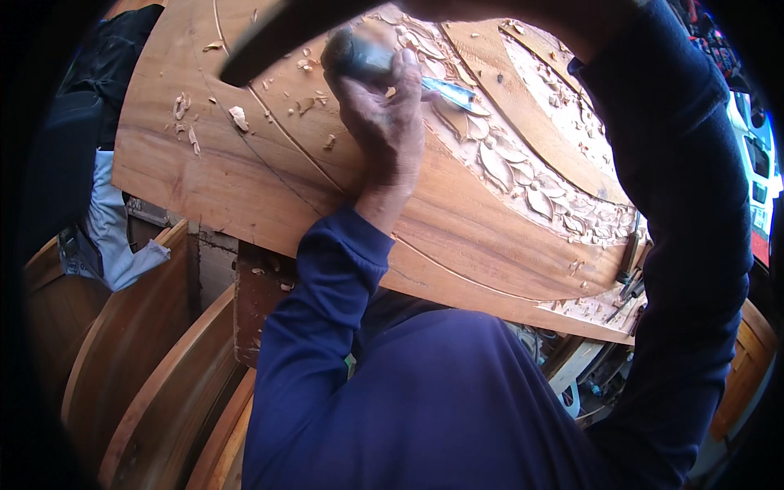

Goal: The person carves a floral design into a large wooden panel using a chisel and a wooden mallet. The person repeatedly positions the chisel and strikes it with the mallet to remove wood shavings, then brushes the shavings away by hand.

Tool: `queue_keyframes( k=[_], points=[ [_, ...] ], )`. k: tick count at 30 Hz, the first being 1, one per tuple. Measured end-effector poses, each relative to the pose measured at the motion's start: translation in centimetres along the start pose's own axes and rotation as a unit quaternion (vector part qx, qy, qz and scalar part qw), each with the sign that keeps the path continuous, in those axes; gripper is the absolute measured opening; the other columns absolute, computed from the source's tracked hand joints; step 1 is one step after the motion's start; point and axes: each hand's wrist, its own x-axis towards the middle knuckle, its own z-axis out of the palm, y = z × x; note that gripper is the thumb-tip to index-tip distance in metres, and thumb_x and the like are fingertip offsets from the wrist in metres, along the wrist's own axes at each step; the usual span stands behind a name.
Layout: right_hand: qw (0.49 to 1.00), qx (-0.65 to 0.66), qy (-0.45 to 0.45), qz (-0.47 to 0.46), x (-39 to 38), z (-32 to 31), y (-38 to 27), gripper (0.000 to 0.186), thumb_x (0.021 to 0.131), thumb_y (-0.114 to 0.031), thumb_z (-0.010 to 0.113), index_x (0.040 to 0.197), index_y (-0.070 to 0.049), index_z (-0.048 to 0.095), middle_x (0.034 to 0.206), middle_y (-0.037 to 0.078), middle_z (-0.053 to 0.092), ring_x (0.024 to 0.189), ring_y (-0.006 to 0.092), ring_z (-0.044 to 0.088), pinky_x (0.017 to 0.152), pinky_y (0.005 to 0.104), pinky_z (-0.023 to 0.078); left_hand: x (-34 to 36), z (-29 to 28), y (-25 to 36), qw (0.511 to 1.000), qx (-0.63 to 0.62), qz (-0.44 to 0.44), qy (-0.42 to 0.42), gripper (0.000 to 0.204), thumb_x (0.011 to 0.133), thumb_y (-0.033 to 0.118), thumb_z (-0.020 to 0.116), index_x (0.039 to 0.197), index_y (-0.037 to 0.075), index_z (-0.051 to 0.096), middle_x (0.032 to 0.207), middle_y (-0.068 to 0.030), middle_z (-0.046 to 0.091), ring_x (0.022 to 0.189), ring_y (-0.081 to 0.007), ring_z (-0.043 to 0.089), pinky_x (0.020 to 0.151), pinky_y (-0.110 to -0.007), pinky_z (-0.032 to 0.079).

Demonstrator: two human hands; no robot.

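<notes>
My left hand (382,122) is closed around the handle of a gouge (457,95). Its rounded handle end points left, and its bright metal blade reaches right to the carved leaf relief (535,192) on a large wooden panel (465,224). Over the top of the view arches my right arm, and my right hand (498,10), blurred and partly cut off by the upper edge, grips a dark club-like mallet (286,42). The mallet slants down to the left, above the panel and near the gouge's handle. Its far end hangs apart from the wood.
Wood chips (238,118) lie scattered over the panel. Several slim tools (629,261) sit at its right end. Curved wooden boards (155,392) stand at lower left, near a pale cloth (126,237) and a dark chair-like object (69,155).
</notes>
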Motion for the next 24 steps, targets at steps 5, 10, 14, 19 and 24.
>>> queue_keyframes(
  k=[5,10,14,19,24],
  points=[
    [0.999,0.015,0.017,-0.038,2.0,1.2,0.0,0.030,0.090,0.002,0.065,0.116,-0.008,0.075,0.096,0.015,0.075,0.090,0.0328,0.074,0.081,0.0424,0.058,0.8,-2.9,-0.3,0.998,0.042,0.026,0.025,0.045,0.106,0.015,0.068,0.138,0.001,0.039,0.114,-0.0156,0.064,0.088,-0.0189,0.075,0.064,-0.029,0.071],
    [0.999,-0.015,-0.019,0.023,-1.1,-1.1,-0.2,0.027,0.092,-0.001,0.065,0.115,-0.008,0.077,0.095,0.015,0.076,0.089,0.0323,0.074,0.081,0.0419,0.058,-0.4,1.0,-0.5,1.000,-0.002,-0.006,-0.008,0.047,0.105,0.015,0.069,0.138,0.001,0.039,0.114,-0.0155,0.064,0.089,-0.0186,0.075,0.064,-0.030,0.071],
    [1.000,0.007,-0.014,-0.012,1.7,-0.1,-0.8,0.025,0.093,-0.004,0.066,0.115,-0.008,0.078,0.095,0.015,0.076,0.089,0.0320,0.074,0.082,0.0416,0.059,0.7,-2.4,-0.5,0.999,0.034,0.018,0.027,0.047,0.105,0.017,0.070,0.137,0.001,0.040,0.114,-0.0150,0.063,0.088,-0.0175,0.074,0.064,-0.029,0.071],
    [0.994,-0.002,-0.086,0.074,0.4,-2.6,-1.1,0.023,0.095,-0.006,0.067,0.114,-0.008,0.079,0.094,0.014,0.076,0.089,0.0315,0.075,0.082,0.0412,0.059,-0.3,0.6,-0.5,1.000,-0.011,-0.022,-0.009,0.048,0.105,0.018,0.070,0.138,0.001,0.040,0.114,-0.0145,0.063,0.087,-0.0171,0.074,0.065,-0.028,0.071],
    [1.000,-0.021,-0.009,-0.007,0.7,-1.7,-2.5,0.020,0.096,-0.008,0.067,0.109,-0.009,0.081,0.097,0.014,0.077,0.091,0.0313,0.074,0.086,0.0402,0.059,0.3,-1.8,-0.3,0.999,0.026,-0.015,0.023,0.044,0.105,0.018,0.070,0.135,0.001,0.043,0.114,-0.0146,0.063,0.089,-0.0183,0.075,0.065,-0.028,0.071]
  ],
)
